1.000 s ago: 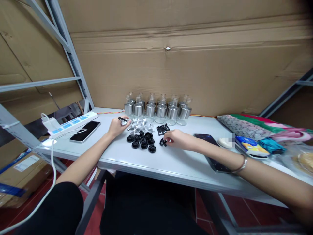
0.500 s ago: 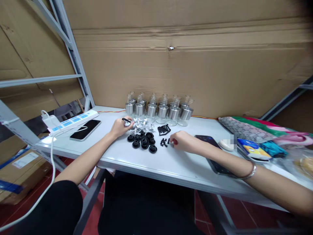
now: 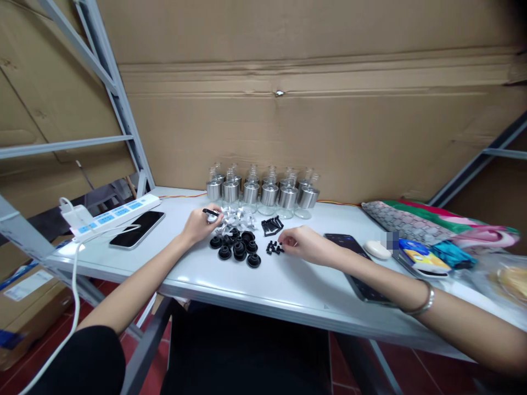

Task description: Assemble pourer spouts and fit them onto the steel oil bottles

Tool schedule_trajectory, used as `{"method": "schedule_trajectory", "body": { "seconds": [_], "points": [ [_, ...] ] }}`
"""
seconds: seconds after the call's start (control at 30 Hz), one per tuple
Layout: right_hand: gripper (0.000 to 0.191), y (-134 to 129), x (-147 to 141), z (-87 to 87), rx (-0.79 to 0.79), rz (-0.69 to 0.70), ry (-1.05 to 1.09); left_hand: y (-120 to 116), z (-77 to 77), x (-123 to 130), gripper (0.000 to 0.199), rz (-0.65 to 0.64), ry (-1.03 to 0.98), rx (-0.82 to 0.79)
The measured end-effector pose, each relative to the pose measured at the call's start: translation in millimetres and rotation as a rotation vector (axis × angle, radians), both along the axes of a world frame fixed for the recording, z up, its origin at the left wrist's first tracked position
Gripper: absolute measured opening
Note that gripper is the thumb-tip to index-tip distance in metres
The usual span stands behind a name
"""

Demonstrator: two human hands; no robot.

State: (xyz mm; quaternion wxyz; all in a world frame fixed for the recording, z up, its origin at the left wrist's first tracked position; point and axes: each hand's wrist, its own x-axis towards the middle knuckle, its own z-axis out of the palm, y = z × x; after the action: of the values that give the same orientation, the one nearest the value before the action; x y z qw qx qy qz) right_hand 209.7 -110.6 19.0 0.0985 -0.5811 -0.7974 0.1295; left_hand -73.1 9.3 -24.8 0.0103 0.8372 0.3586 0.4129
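Note:
My left hand [image 3: 200, 224] is closed on a small piece with a black bar and a silvery, clear part [image 3: 211, 214]. Beside it lies a heap of silvery clear parts [image 3: 239, 218]. Several round black caps [image 3: 239, 249] sit in front of that heap. My right hand [image 3: 297, 241] has its fingers bent together at the edge of some tiny black pieces [image 3: 273, 248]; whether anything is between the fingertips is too small to tell. Slim black parts [image 3: 272, 225] lie just behind the tiny pieces.
Glass bottles with metal bands [image 3: 269, 193] stand in rows at the back. On the left are a power strip [image 3: 119, 213] and a phone [image 3: 138, 229]. A dark tablet [image 3: 362, 269] lies under my right forearm, near a white case [image 3: 377, 249] and folded cloth [image 3: 436, 222].
The view has shifted slightly, so the table sits a little lower. My right hand's fingertips have moved in closer over the tiny black pieces. My left hand still holds its piece.

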Motion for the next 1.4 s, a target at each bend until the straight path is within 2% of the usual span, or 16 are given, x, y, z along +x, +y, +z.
{"method": "schedule_trajectory", "body": {
  "seconds": [0.13,0.23,0.3,0.37,0.47,0.57,0.7,0.87,1.07,1.13,1.23,1.33,1.4],
  "points": [
    [0.016,-16,-10,16.7,0.092,0.024,0.104,-18,12.5,23,0.01,-0.189,-0.034,0.041],
    [0.018,-21,-25,26.6,0.225,0.015,0.237,-29,24.3,46,0.022,-0.32,0.065,0.032],
    [0.032,-19,-34,30.0,0.372,-0.021,0.268,-34,32.2,61,0.028,-0.367,0.126,-0.018],
    [0.045,-14,-41,31.2,0.5,-0.016,0.248,-37,38.3,74,0.024,-0.398,0.132,-0.074],
    [0.038,-5,-43,29.6,0.604,0.094,0.195,-38,41.0,85,0.007,-0.41,0.078,-0.172],
    [0.029,2,-41,23.5,0.691,0.227,0.187,-38,36.7,83,0.017,-0.366,-0.014,-0.179],
    [0.033,11,-41,9.6,0.787,0.314,0.178,-39,30.8,74,0.018,-0.321,-0.098,-0.131],
    [0.032,19,-41,-2.8,0.862,0.261,0.128,-40,26.4,77,0.037,-0.375,-0.166,-0.259],
    [0.035,23,-41,-11.6,0.765,0.202,0.118,-40,21.0,79,0.045,-0.377,-0.057,-0.249],
    [0.033,22,-44,-14.1,0.739,0.202,0.148,-41,21.9,77,0.049,-0.365,0.023,-0.228],
    [0.03,18,-47,-13.3,0.782,0.189,0.22,-42,25.6,73,0.061,-0.363,0.071,-0.154],
    [0.024,11,-45,-6.0,0.87,0.142,0.288,-45,31.1,66,0.068,-0.454,-0.02,-0.053],
    [0.015,3,-40,0.0,0.922,0.103,0.303,-51,34.3,59,0.065,-0.484,-0.124,0.029]
  ]
}}
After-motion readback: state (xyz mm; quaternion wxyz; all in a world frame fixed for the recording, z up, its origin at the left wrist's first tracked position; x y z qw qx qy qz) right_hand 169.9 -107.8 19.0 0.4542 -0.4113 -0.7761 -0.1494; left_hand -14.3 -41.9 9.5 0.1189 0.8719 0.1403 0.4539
